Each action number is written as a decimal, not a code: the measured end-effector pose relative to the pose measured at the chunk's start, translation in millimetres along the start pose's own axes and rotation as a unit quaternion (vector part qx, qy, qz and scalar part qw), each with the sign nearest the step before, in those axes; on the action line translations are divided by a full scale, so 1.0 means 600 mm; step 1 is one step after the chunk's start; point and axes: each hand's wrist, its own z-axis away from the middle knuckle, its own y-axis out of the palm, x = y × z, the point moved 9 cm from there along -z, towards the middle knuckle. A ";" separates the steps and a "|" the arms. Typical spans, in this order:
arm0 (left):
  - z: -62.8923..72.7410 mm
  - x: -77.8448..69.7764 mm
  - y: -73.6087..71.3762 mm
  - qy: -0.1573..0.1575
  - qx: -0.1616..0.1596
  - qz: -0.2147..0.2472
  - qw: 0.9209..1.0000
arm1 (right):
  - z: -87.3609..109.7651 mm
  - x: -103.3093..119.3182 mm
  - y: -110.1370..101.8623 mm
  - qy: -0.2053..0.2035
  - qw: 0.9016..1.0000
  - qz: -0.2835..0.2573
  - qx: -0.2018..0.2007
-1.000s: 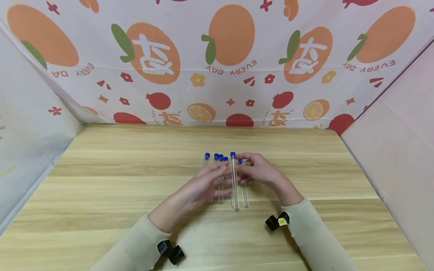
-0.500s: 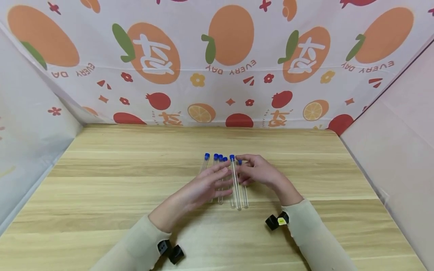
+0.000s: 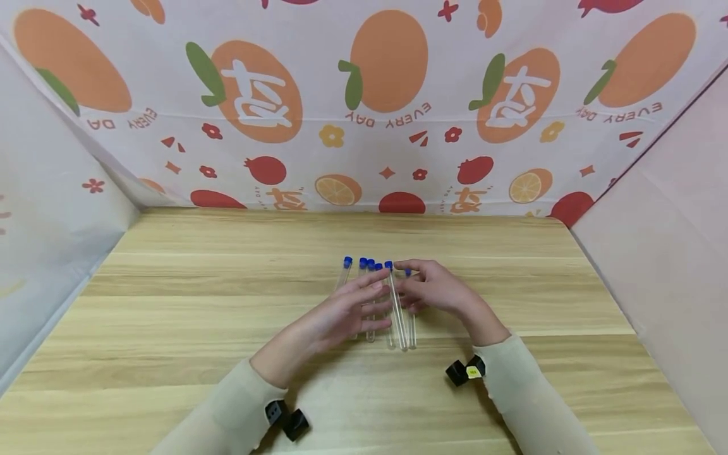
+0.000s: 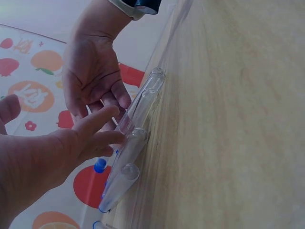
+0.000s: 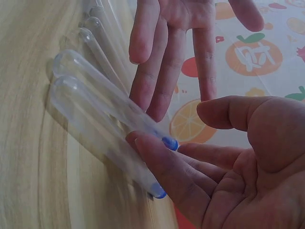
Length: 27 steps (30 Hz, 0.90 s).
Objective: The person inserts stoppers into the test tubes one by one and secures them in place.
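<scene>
Several clear test tubes with blue caps lie side by side, caps toward the back. My left hand reaches in from the left, its fingers spread and fairly straight, covering the middles of some tubes. The nearest tube slants between both hands, its cap up by my right fingertips. My right hand has loosely bent fingers around the upper part of the rightmost tube. In the right wrist view, a fingertip overlaps the tubes close to their caps, the thumb standing apart. Round tube ends show in the left wrist view.
A wood-grain table lies under the tubes. Behind it hangs a white fruit-print cloth, with pale sheets at left and right. Each cuff carries a black wrist device.
The nearest tube has tilted: its cap has dropped slightly down and left, its round end has swung right. The rightmost tube's cap has shifted slightly right. Both hands have stayed nearly still.
</scene>
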 end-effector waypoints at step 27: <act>0.007 -0.010 -0.010 0.003 -0.009 -0.020 1.000 | 0.004 0.003 -0.005 -0.003 1.000 0.004 -0.005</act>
